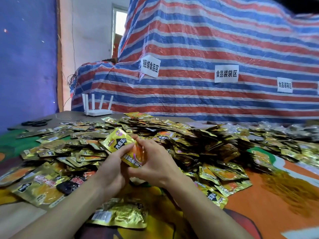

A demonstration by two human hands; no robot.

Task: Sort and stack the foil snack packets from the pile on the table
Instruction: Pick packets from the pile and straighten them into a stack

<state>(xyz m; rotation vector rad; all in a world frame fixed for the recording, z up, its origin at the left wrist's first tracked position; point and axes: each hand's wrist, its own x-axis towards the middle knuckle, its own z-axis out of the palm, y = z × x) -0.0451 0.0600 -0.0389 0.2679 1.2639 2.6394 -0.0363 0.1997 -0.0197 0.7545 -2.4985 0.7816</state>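
Gold foil packet (120, 143): tilted, gripped by left hand (110, 171) and right hand (155, 163), hands together at centre. Packet pile (189, 140): spread from 9 to 3 o'clock across table (284, 213). Router (98, 112): 11 o'clock.

Red-white-blue striped tarp (207, 40) fills the back, paper signs (226, 73) stuck on it. Blue sheet (25, 57) at left, bright window (120, 30) beside pale wall (89, 31), white router (97, 109) below.

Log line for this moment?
phase: sorting | left hand: grips gold foil snack packets | right hand: grips same packets | heap of loose gold foil packets: unsorted behind hands
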